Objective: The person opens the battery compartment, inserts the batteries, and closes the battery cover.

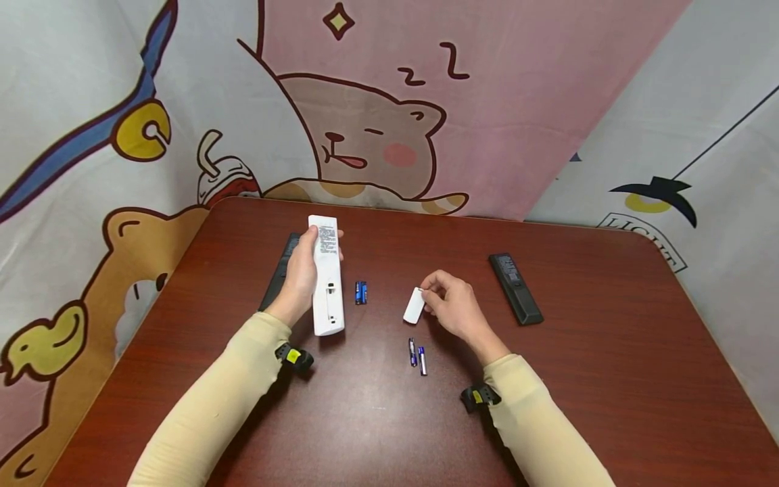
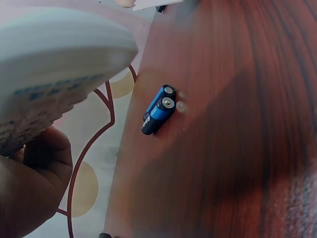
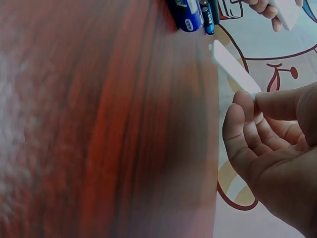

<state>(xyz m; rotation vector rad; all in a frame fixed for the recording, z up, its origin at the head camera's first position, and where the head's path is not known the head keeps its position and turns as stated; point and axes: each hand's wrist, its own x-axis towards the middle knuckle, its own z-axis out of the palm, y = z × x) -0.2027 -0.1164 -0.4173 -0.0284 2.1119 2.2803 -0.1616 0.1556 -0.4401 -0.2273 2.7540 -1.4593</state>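
Note:
My left hand (image 1: 299, 274) grips a white remote control (image 1: 327, 277), its back turned up and the battery compartment bare. In the left wrist view the remote's end (image 2: 64, 49) looms large, buttons facing down. Between thumb and fingertips, my right hand (image 1: 455, 306) pinches a small white battery cover (image 1: 414, 306), seen edge-on in the right wrist view as a thin white strip (image 3: 235, 67). Two blue batteries (image 1: 361, 293) lie side by side just right of the remote. Nearer the front, two more batteries (image 1: 417, 356) lie below the cover; no slot contents show in the compartment.
A black remote (image 1: 515, 289) lies on the brown table (image 1: 608, 379) beyond my right hand. Another dark remote (image 1: 281, 270) lies partly hidden behind my left hand. A cartoon-printed cloth (image 1: 377, 135) hangs along the table's far edge.

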